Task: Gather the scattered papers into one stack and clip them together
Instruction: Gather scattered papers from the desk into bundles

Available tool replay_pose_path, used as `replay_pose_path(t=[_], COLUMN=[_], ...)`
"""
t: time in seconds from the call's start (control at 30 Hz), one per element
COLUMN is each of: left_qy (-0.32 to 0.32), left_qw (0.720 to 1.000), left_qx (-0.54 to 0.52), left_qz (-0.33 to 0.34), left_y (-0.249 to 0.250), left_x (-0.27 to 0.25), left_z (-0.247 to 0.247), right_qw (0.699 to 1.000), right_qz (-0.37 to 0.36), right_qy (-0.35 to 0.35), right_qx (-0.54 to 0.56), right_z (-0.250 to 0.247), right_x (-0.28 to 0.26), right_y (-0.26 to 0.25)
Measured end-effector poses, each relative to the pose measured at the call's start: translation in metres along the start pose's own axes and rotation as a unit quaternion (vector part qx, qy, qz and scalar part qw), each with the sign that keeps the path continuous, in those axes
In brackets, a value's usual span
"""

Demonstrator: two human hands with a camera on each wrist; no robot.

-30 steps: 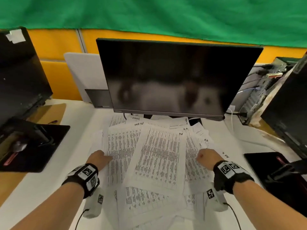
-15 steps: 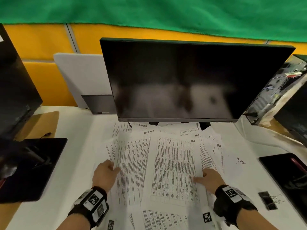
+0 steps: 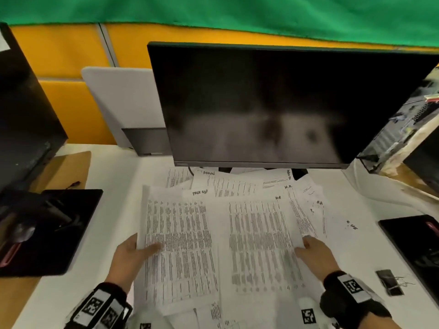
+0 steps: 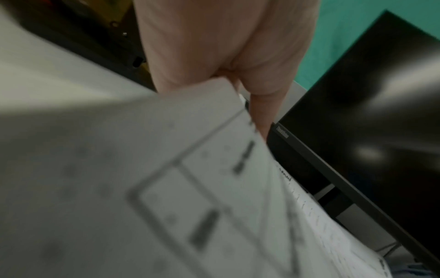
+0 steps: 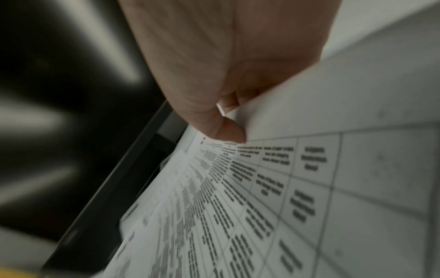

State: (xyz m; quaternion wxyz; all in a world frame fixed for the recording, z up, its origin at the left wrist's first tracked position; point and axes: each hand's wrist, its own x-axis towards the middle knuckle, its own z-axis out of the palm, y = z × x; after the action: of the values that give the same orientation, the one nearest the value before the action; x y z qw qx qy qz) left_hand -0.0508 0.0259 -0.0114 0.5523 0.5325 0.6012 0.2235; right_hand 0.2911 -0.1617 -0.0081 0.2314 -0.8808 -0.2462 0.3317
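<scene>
While both hands (image 3: 221, 252) pinch the papers (image 3: 221, 233), a monitor (image 3: 273, 103) looms just behind.

You face a white desk (image 3: 111, 210) with a dark monitor (image 3: 273, 103) at its far edge. Behind it run yellow panels (image 3: 71, 55) under a green cloth (image 3: 213, 13). A grey board (image 3: 123, 103) leans at the far left. Black mats (image 3: 59, 231) lie at the desk's left and right edges.
</scene>
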Motion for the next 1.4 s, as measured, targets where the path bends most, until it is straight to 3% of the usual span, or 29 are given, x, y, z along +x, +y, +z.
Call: replay_pose_path(t=[0.2, 0.4, 0.53, 0.73, 0.9, 1.03, 1.1, 1.17, 1.3, 1.4], left_qy=[0.050, 0.039, 0.028, 0.012, 0.054, 0.067, 0.058, 0.047, 0.040, 0.046], left_qw=[0.999, 0.999, 0.999, 1.000, 0.998, 0.997, 0.998, 0.998, 0.999, 0.998], left_qx=[-0.019, -0.025, -0.023, -0.012, -0.018, -0.034, -0.034, -0.033, -0.028, -0.032], left_qz=[-0.008, -0.020, -0.012, -0.016, -0.012, -0.014, -0.017, -0.020, -0.011, -0.011], left_y=[-0.012, -0.020, -0.012, -0.014, -0.019, -0.019, -0.018, -0.017, -0.010, -0.008], left_x=[-0.020, -0.035, -0.042, -0.046, -0.051, -0.053, -0.051, -0.050, -0.047, -0.046], left_z=[0.006, 0.011, 0.023, 0.032, 0.011, 0.004, 0.010, 0.020, 0.031, 0.025], right_qw=[0.999, 0.990, 0.994, 0.991, 0.984, 0.991, 0.995, 0.988, 0.991, 0.984], right_qz=[-0.015, -0.032, -0.010, -0.025, -0.040, -0.056, -0.049, -0.029, -0.060, -0.086], right_qy=[-0.045, 0.124, 0.082, 0.130, 0.170, 0.119, 0.063, 0.067, 0.119, 0.155], right_qx=[-0.017, -0.059, -0.077, -0.020, -0.019, 0.030, -0.063, -0.140, -0.018, 0.015], right_z=[0.008, -0.019, -0.027, -0.026, -0.038, -0.043, -0.036, -0.033, -0.054, -0.089], right_x=[-0.025, -0.005, 0.014, 0.018, 0.019, 0.009, 0.010, 0.009, 0.003, -0.008], right_y=[0.017, 0.032, 0.032, 0.034, 0.042, 0.034, 0.034, 0.031, 0.022, 0.013])
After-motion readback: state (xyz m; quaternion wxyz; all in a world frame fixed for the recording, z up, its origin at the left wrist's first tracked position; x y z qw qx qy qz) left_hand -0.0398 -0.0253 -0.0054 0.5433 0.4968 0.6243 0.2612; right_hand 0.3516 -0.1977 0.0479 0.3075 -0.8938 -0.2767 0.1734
